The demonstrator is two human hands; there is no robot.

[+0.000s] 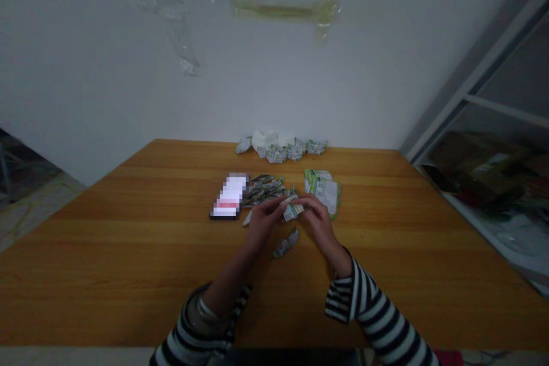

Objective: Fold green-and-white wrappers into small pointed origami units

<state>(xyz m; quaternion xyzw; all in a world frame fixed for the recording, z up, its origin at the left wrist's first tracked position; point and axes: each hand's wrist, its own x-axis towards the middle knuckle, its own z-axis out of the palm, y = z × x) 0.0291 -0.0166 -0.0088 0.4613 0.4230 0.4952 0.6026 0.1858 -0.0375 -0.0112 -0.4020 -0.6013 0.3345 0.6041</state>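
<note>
Both of my hands meet over the middle of the wooden table. My left hand and my right hand pinch a small folded green-and-white paper piece between their fingertips. Another folded paper piece lies on the table just below my hands. A flat stack of green-and-white printed sheets sits right behind my right hand. A heap of narrow folded strips lies behind my left hand.
A phone with a lit screen lies left of the strips. A row of finished folded pieces and white tissue rests at the table's far edge by the wall. A metal shelf with clutter stands on the right.
</note>
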